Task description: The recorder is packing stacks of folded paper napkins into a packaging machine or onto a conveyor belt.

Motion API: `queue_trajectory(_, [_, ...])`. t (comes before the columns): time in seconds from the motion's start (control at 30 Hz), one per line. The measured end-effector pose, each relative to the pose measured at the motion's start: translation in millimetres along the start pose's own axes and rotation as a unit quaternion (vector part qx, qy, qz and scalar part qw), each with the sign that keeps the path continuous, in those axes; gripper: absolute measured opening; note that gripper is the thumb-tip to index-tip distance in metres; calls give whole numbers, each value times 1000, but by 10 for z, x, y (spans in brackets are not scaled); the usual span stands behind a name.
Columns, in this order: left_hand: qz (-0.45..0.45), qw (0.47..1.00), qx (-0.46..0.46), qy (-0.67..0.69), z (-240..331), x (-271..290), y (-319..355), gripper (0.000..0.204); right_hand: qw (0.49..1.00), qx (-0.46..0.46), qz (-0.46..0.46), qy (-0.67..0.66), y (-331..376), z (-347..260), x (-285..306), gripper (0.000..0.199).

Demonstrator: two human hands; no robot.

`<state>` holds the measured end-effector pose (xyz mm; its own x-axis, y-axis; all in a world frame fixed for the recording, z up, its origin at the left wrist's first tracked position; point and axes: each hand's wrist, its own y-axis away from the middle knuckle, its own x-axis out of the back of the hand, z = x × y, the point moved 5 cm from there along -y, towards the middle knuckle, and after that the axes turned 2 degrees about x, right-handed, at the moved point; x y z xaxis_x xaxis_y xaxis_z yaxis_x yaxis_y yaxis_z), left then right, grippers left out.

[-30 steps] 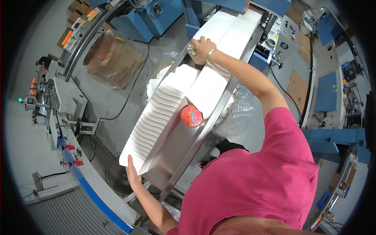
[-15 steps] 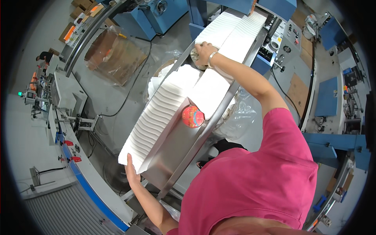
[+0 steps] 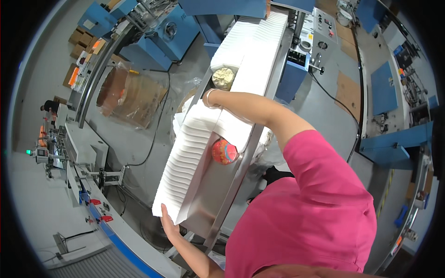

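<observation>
A long row of thin white folded paper sheets (image 3: 187, 155) stands in a slanting metal trough (image 3: 211, 197). My left hand (image 3: 170, 225) presses on the near end of this row, thumb up along its side. At the far end of the same row my right hand (image 3: 212, 98) curls over the sheets, its fingers partly hidden behind the wrist. Between them the hands hold the row. Just beyond my right hand sits a round can-like weight with a crinkled gold top (image 3: 223, 78). A similar round piece with a red patterned top (image 3: 225, 151) rests against the row's right side.
More white paper rows (image 3: 259, 51) run up the trough beneath a blue machine (image 3: 222, 8). A control panel (image 3: 322, 30) stands to the right. On the left are a plastic-wrapped cardboard box (image 3: 132, 95) and a long machine table with a blue edge (image 3: 125, 248).
My right hand has left the gold-topped can and come back toward me onto the far end of the near paper row. My left hand stays at the near end. The whole view has shifted.
</observation>
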<state>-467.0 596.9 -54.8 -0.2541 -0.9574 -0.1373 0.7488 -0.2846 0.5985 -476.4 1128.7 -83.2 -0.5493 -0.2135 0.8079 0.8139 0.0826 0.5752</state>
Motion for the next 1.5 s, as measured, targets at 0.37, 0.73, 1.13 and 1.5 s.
queue_trajectory(0.37, [20, 1000, -13, 1, 33, -58, 59, 68, 875, -207, 113, -423, 553, 126, 169, 63])
queue_trajectory(0.73, [13, 1000, -20, -5, 25, -68, 40, 69, 850, -147, 92, -497, 935, 83, 317, 114])
queue_trajectory(1.13, [18, 998, -49, -38, 12, -114, 51, 69, 850, -34, 120, -512, 880, -204, 404, 96])
queue_trajectory(1.5, [58, 996, -35, -49, 16, -60, 80, 68, 827, -45, 7, -560, 935, -130, 463, 130])
